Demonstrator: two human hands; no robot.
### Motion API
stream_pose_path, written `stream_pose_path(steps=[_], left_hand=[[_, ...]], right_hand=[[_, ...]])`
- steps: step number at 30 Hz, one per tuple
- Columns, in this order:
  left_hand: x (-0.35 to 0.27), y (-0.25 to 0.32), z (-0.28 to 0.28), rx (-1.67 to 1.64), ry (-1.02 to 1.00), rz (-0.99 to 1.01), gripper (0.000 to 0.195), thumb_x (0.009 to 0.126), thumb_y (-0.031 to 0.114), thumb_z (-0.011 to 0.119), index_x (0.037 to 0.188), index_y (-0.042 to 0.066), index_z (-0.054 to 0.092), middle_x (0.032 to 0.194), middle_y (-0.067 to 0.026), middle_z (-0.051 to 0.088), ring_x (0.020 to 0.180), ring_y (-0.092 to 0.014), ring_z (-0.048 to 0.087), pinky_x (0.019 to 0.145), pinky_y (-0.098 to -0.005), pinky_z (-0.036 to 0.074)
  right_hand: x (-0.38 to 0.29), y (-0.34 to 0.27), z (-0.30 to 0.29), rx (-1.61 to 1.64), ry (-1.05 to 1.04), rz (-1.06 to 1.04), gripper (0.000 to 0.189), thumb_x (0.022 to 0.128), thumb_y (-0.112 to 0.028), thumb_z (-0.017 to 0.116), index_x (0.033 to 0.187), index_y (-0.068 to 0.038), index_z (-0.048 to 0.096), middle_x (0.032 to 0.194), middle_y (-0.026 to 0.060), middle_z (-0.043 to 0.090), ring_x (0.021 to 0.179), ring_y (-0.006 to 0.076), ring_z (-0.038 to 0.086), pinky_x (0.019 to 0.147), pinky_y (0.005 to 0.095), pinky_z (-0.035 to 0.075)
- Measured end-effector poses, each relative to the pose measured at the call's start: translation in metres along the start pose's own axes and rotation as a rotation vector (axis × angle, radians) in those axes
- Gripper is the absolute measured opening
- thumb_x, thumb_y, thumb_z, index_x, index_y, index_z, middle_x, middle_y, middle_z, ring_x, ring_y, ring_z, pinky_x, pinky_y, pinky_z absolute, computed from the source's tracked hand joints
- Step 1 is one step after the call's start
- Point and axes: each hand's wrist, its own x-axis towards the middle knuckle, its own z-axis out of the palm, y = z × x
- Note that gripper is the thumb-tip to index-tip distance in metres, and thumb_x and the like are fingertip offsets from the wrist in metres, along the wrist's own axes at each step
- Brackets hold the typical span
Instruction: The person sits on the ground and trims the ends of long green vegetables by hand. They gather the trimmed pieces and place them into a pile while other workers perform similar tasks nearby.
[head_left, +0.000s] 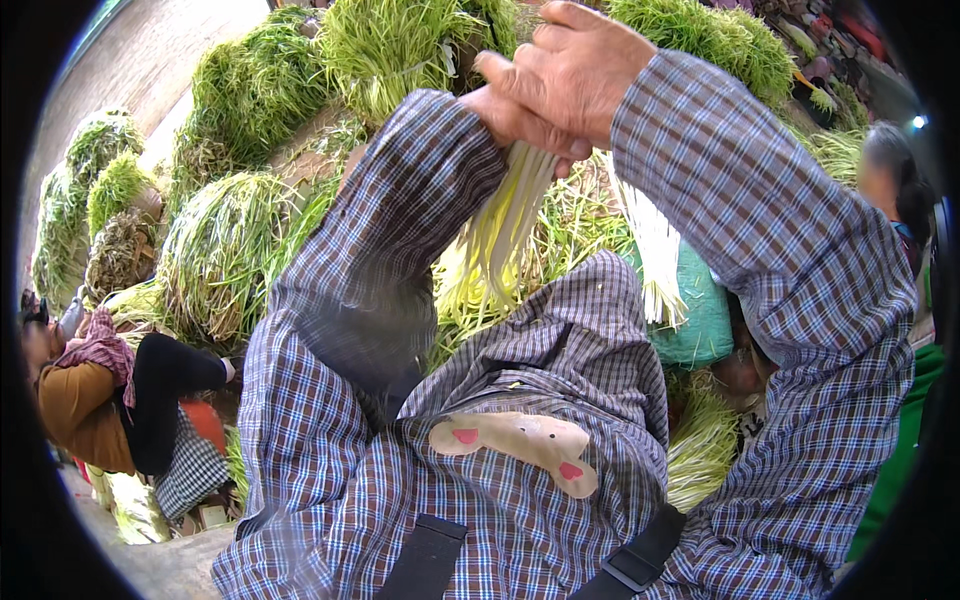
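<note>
My left hand (517, 118) is closed around a bunch of long leafy stalks, probably chives. The pale white-and-yellow stalks (510, 210) hang down below it. Crossed over the left hand, my right hand (574, 71) has its fingers bent and touches it. What lies under the right fingers is hidden. Under my right forearm a second bunch of white stems (656, 251) shows, its ends against a teal wrapped bundle (690, 307). Loose green and yellow stalks (577, 217) lie behind the hanging bunch, beyond my raised knee.
Large heaps of green stalks (251, 97) stand ahead and left, with another tall bundle (394, 56) beside them. A seated person in a brown top (86, 405) is at the left. Another person (889, 172) is at the right edge. More stalks (705, 442) lie by my right side.
</note>
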Motion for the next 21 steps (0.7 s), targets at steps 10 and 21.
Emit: stream_pose_path(steps=[10,21], left_hand=[[-0.046,-0.099,0.043,-0.599,-0.406,0.196,0.093,0.064,0.014,0.076,0.133,0.001,0.016,0.091,-0.0173,0.061,0.092,-0.030,0.059,0.081,-0.0436,0.047],[-0.038,-0.156,0.117,-0.282,-0.457,-0.423,0.054,0.056,0.008,0.074,0.106,0.001,0.052,0.091,-0.0110,0.059,0.083,-0.020,0.057,0.081,-0.0363,0.047]], right_hand=[[-0.015,0.019,-0.050,0.039,-0.203,0.134,0.004,0.071,-0.013,0.055,0.069,-0.010,0.054,0.062,0.0039,0.056,0.066,0.0200,0.059,0.066,0.0326,0.046],[-0.206,-0.037,-0.015,0.265,-0.955,0.834,0.011,0.079,-0.018,0.056,0.074,-0.008,0.054,0.068,0.0081,0.057,0.056,0.0191,0.055,0.051,0.0288,0.048]])
